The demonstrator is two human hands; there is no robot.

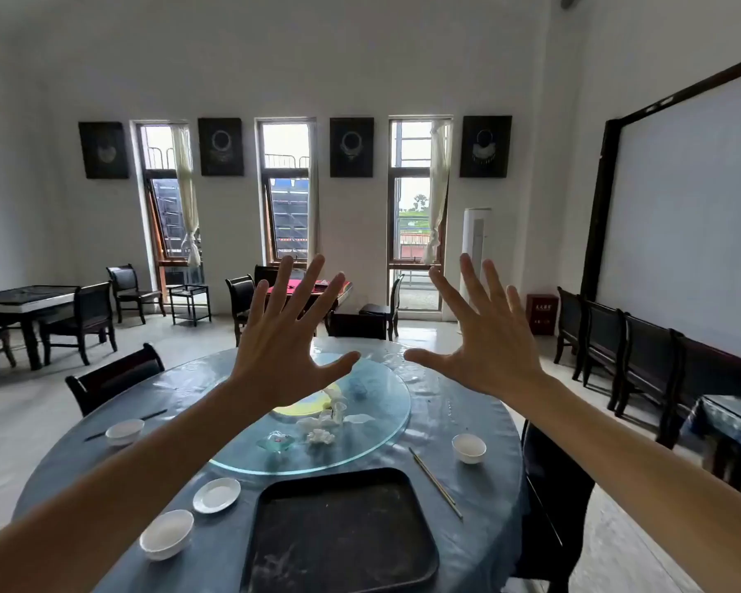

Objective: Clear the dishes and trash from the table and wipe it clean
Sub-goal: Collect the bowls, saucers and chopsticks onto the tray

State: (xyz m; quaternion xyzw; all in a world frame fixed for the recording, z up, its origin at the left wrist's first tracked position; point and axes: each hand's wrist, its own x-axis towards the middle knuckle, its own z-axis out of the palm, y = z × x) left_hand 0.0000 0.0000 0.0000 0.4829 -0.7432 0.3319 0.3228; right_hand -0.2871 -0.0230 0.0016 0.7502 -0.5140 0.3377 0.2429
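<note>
Whitewashed dining room, 3 tall windows at the far wall, and a round table (480,417) under a blue cover in front of the person. Both hands were raised above it, palms forward, fingers spread wide and straight, holding nothing: the left hand (281,348) and the right hand (484,344) hung side by side in the air, well apart from every dish.

Everything to be cleared lay below and nearer the body than the hands. A black tray (343,537) sat directly beneath the gap between the 2 forearms, closest to the person. Below the left hand were 2 bowls (166,533) (124,432) and a plate (217,495); below the right hand were 1 bowl (469,448) and a pair of chopsticks (435,481), their long axis running from the glass turntable (386,425) back toward the person's right. Crumpled tissues (324,425) lay on the turntable, just under the left palm.

Nothing seemed cleared yet. The likely first move turned on side: the left hand was nearer the plate and 2 bowls, the right nearer the lone bowl and chopsticks, and both would need to drop down and pull back toward the tray.
</note>
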